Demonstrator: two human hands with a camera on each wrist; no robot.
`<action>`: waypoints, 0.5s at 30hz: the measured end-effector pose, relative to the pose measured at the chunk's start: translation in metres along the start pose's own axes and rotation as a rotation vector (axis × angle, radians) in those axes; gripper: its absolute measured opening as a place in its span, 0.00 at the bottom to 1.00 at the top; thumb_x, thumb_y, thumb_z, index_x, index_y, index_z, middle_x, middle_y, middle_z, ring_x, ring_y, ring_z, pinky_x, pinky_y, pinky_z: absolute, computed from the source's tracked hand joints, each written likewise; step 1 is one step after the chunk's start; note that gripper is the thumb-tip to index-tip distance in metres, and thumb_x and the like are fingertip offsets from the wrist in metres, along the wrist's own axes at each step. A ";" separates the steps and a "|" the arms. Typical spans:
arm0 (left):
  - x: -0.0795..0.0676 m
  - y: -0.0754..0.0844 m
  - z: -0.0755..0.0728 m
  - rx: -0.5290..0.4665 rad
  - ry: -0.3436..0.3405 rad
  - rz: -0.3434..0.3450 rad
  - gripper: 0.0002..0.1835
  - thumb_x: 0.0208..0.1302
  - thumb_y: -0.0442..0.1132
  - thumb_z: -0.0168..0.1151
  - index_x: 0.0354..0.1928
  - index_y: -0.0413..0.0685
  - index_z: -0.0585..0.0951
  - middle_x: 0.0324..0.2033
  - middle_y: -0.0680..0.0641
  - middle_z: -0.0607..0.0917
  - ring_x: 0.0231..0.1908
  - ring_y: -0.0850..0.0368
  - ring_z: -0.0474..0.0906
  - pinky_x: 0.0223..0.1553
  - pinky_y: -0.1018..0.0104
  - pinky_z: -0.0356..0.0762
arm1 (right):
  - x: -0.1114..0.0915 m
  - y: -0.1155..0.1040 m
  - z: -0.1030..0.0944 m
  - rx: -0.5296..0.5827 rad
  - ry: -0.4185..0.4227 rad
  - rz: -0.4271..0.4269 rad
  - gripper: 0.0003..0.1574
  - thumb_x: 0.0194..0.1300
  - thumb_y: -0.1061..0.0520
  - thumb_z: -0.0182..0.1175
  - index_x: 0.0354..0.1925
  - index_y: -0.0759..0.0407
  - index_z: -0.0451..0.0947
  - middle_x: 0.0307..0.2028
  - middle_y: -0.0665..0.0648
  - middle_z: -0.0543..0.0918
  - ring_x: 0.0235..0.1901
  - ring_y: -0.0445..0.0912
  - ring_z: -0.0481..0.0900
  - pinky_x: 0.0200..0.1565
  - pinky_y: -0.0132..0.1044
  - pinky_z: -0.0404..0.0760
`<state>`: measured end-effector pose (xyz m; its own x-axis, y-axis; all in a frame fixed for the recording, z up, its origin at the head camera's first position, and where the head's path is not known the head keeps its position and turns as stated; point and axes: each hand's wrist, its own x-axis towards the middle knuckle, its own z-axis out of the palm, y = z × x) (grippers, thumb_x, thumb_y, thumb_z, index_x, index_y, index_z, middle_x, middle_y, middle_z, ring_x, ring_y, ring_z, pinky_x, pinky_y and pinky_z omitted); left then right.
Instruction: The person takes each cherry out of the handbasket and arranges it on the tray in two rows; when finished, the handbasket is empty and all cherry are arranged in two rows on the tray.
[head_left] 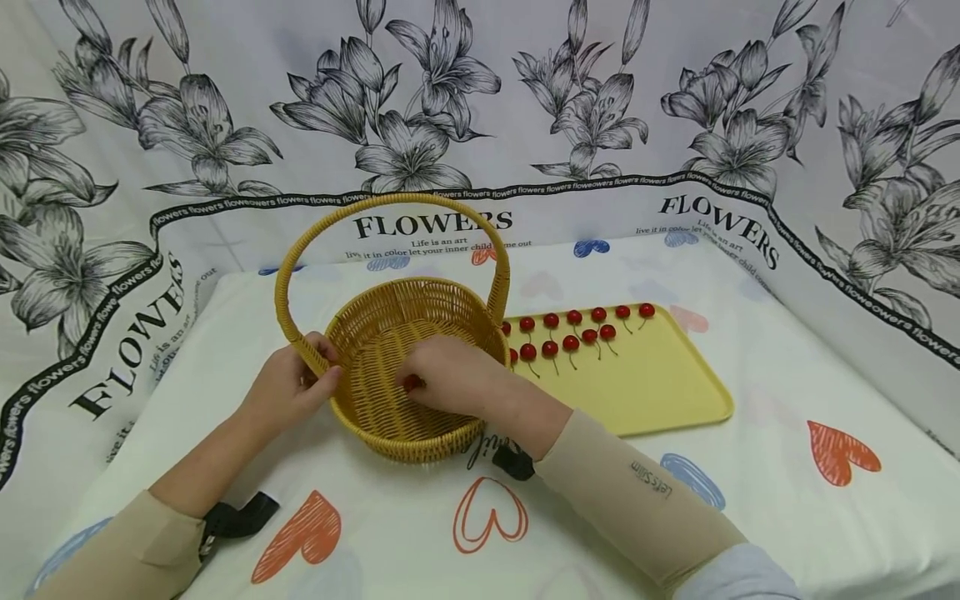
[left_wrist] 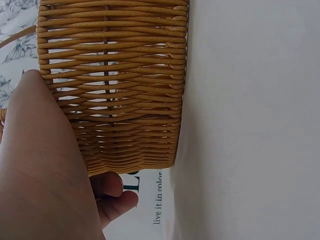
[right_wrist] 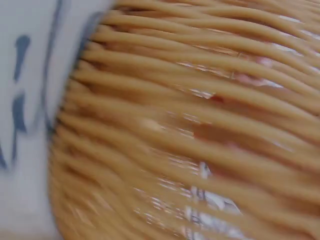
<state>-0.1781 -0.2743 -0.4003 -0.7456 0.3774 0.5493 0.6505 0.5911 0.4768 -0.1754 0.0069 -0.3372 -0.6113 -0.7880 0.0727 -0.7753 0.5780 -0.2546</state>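
A round yellow wicker basket (head_left: 408,450) with a tall arched handle stands on the table. My left hand (head_left: 288,387) grips the base of its handle at the left rim; in the left wrist view that hand lies along the woven wall (left_wrist: 115,75). Inside the basket, over its woven floor, my right hand (head_left: 457,375) pinches a red cherry (head_left: 412,382), mostly hidden by the fingers. The right wrist view is blurred and filled by the basket's outer wall (right_wrist: 165,95). To the right, a yellow tray (head_left: 660,383) bears two rows of stemmed cherries (head_left: 646,310).
The basket overlaps the tray's left end and hides part of it. A white cloth (head_left: 405,533) printed with hearts covers the table. Behind it hangs a flower-printed curtain (head_left: 480,108). Dark straps or mounts (head_left: 240,517) show by both wrists.
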 end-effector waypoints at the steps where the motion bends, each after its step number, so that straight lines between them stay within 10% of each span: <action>1: 0.000 -0.001 0.001 -0.002 0.001 -0.003 0.07 0.59 0.31 0.63 0.37 0.48 0.76 0.24 0.57 0.76 0.21 0.64 0.67 0.21 0.72 0.67 | -0.006 0.001 -0.005 0.024 0.027 0.000 0.12 0.69 0.59 0.66 0.49 0.52 0.88 0.44 0.46 0.85 0.44 0.38 0.79 0.48 0.28 0.76; 7: 0.000 -0.002 0.006 -0.020 0.003 -0.003 0.07 0.59 0.31 0.63 0.37 0.48 0.77 0.25 0.57 0.76 0.21 0.64 0.67 0.21 0.72 0.66 | -0.066 0.037 -0.058 0.350 0.224 0.085 0.18 0.62 0.69 0.62 0.46 0.55 0.88 0.47 0.48 0.81 0.44 0.43 0.79 0.46 0.33 0.81; 15: 0.000 -0.001 0.003 -0.029 0.029 0.002 0.08 0.57 0.29 0.64 0.38 0.47 0.78 0.26 0.57 0.77 0.22 0.64 0.68 0.21 0.73 0.67 | -0.137 0.145 -0.096 0.429 0.268 0.562 0.15 0.72 0.57 0.63 0.55 0.59 0.84 0.53 0.60 0.82 0.39 0.52 0.80 0.36 0.42 0.78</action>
<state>-0.1796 -0.2727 -0.4029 -0.7401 0.3571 0.5699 0.6561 0.5692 0.4955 -0.2191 0.2190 -0.2914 -0.9566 -0.2888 0.0392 -0.2392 0.7011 -0.6718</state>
